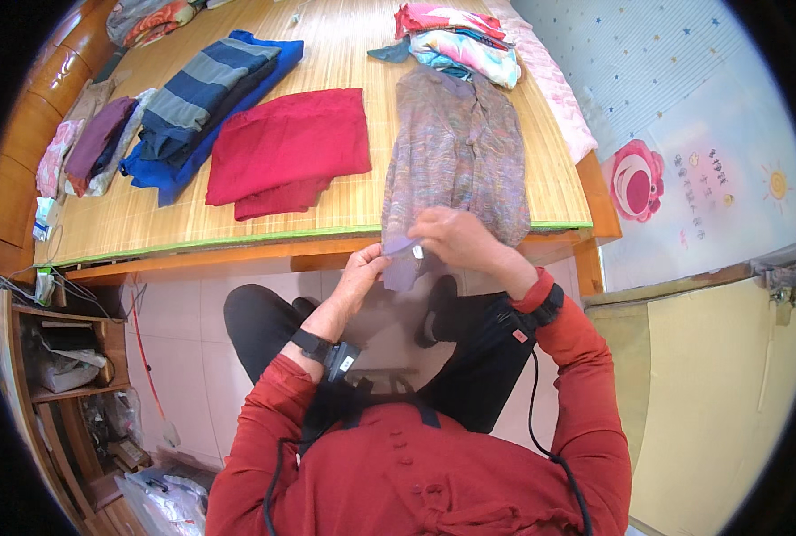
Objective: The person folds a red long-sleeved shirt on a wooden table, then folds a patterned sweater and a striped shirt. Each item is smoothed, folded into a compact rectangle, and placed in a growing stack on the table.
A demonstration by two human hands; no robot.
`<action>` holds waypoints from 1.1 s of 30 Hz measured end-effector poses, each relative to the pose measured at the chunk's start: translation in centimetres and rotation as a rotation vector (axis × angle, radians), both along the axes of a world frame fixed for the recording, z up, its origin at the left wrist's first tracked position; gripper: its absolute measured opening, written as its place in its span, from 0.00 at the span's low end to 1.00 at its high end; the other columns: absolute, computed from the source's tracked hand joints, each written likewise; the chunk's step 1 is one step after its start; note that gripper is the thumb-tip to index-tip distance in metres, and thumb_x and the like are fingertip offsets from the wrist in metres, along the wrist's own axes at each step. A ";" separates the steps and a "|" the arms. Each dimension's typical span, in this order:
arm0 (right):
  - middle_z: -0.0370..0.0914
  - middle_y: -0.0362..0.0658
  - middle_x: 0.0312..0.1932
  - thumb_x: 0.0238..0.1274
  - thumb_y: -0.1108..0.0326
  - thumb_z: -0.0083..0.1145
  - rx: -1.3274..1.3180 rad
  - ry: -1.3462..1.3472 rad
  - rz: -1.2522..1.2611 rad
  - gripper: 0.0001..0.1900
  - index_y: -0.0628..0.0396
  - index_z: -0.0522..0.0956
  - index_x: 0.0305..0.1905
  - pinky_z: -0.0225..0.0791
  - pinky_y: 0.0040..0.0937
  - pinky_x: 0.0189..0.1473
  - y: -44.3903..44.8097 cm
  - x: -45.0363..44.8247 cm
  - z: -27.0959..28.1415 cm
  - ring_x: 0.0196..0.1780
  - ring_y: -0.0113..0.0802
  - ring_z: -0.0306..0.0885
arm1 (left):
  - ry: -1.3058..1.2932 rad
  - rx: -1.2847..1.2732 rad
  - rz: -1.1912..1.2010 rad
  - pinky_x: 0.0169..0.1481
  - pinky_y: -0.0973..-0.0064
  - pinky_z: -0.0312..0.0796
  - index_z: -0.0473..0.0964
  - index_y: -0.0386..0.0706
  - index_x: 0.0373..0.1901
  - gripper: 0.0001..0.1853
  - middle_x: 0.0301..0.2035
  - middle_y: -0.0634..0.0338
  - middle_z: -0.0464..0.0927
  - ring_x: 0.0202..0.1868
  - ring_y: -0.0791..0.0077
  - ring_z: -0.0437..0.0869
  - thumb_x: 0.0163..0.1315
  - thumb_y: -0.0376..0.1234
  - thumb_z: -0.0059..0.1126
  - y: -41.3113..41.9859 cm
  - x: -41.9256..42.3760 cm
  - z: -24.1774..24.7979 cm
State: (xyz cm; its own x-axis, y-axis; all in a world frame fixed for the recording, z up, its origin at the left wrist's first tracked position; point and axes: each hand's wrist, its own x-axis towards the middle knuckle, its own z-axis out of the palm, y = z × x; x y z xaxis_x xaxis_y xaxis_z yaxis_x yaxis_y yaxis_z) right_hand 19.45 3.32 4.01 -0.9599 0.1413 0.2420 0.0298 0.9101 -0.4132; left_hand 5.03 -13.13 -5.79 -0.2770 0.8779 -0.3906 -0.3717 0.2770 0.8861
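Note:
A multicoloured knitted cardigan [461, 147] lies at the right of the bamboo bed mat [384, 87], its near end hanging over the bed's edge. My left hand [361, 271] pinches the left side of a purplish ribbed edge of the garment. On the other side of that edge, my right hand [448, 234] grips the fabric, and a small white tag shows beside its fingers. Left of the cardigan rests a folded red cloth [290, 147]. Beyond that lie a blue and grey striped garment [203, 80] and a bright blue garment [170, 184] under it.
Folded colourful clothes [465, 50] are stacked beyond the cardigan. More folded clothes, among them a purple one [99, 137], lie at the mat's left. The wooden bed edge [237, 264] runs across in front of me. A wooden shelf [69, 395] with bags stands at the lower left.

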 end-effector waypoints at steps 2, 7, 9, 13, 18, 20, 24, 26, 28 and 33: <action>0.77 0.46 0.39 0.57 0.67 0.59 -0.026 -0.126 0.015 0.11 0.53 0.81 0.45 0.73 0.42 0.47 -1.2 0.0 -0.7 0.48 0.48 0.77 | -0.063 0.047 -0.019 0.50 0.78 0.67 0.80 0.49 0.50 0.12 0.40 0.72 0.81 0.42 0.86 0.77 0.69 0.38 0.52 0.0 0.3 -0.2; 0.80 0.50 0.47 0.58 0.60 0.64 -0.316 -0.063 0.055 0.16 0.53 0.81 0.50 0.73 0.40 0.53 0.4 1.6 -0.1 0.52 0.47 0.78 | -0.244 0.019 0.060 0.57 0.72 0.65 0.71 0.48 0.61 0.24 0.51 0.67 0.77 0.52 0.79 0.76 0.72 0.51 0.45 0.0 0.6 -0.6; 0.81 0.50 0.49 0.61 0.60 0.62 -0.469 -0.028 -0.064 0.19 0.59 0.80 0.53 0.73 0.35 0.54 3.0 3.2 0.8 0.51 0.41 0.81 | -0.269 -0.016 0.081 0.64 0.66 0.61 0.67 0.46 0.67 0.32 0.58 0.62 0.74 0.59 0.73 0.74 0.71 0.57 0.43 0.1 0.4 -0.3; 0.83 0.43 0.36 0.63 0.57 0.62 -0.472 -0.098 -0.575 0.17 0.61 0.82 0.46 0.74 0.30 0.44 8.6 8.2 1.1 0.41 0.30 0.81 | -0.206 -0.025 0.068 0.64 0.68 0.60 0.67 0.46 0.67 0.38 0.57 0.62 0.74 0.58 0.72 0.73 0.66 0.63 0.47 0.6 0.5 0.9; 0.83 0.36 0.34 0.63 0.47 0.62 -0.870 -0.321 -0.862 0.19 0.54 0.84 0.38 0.69 0.23 0.38 10.9 15.4 -1.3 0.37 0.21 0.79 | -0.064 -0.130 -0.043 0.58 0.70 0.64 0.71 0.45 0.63 0.37 0.50 0.64 0.77 0.52 0.76 0.74 0.64 0.63 0.51 2.7 0.8 1.4; 0.83 0.37 0.35 0.62 0.47 0.63 -0.930 -0.276 -0.806 0.20 0.55 0.83 0.40 0.69 0.23 0.39 10.4 16.5 -2.8 0.39 0.22 0.79 | -0.066 -0.141 -0.051 0.55 0.72 0.65 0.72 0.44 0.62 0.35 0.48 0.65 0.78 0.50 0.77 0.74 0.65 0.61 0.52 3.5 0.9 1.2; 0.82 0.37 0.40 0.63 0.48 0.63 -1.009 -0.105 -0.868 0.23 0.58 0.80 0.49 0.68 0.23 0.45 8.1 16.7 -5.5 0.44 0.23 0.77 | -0.064 -0.128 -0.062 0.52 0.75 0.67 0.73 0.44 0.61 0.31 0.48 0.66 0.79 0.48 0.78 0.77 0.67 0.57 0.54 3.9 1.0 0.7; 0.81 0.37 0.42 0.63 0.51 0.64 -1.019 -0.023 -0.973 0.22 0.58 0.79 0.51 0.68 0.24 0.47 7.3 16.2 -6.4 0.44 0.23 0.76 | -0.091 -0.144 -0.048 0.51 0.76 0.67 0.73 0.44 0.60 0.28 0.49 0.65 0.79 0.50 0.79 0.77 0.68 0.53 0.55 3.8 0.9 0.6; 0.81 0.37 0.42 0.62 0.52 0.64 -1.077 0.095 -0.888 0.21 0.57 0.79 0.52 0.68 0.24 0.46 6.4 16.0 -7.1 0.43 0.23 0.75 | -0.115 -0.068 -0.059 0.51 0.77 0.67 0.73 0.44 0.60 0.27 0.50 0.65 0.79 0.50 0.79 0.77 0.69 0.53 0.55 3.6 0.9 0.6; 0.80 0.36 0.43 0.62 0.60 0.64 -1.151 0.120 -0.712 0.18 0.58 0.79 0.53 0.68 0.23 0.47 5.1 14.7 -7.3 0.44 0.22 0.76 | -0.298 -0.012 -0.016 0.55 0.74 0.74 0.71 0.41 0.61 0.22 0.52 0.62 0.79 0.53 0.75 0.80 0.71 0.43 0.55 3.4 1.2 1.0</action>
State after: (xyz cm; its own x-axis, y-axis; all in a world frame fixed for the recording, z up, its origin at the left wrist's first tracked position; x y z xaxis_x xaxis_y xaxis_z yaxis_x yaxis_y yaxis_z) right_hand 34.13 8.43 -3.28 -0.5764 0.7705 -0.2721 0.2553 -0.1466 -0.9557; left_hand 6.28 -9.78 -4.79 -0.1347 0.8763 -0.4625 -0.6101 0.2945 0.7356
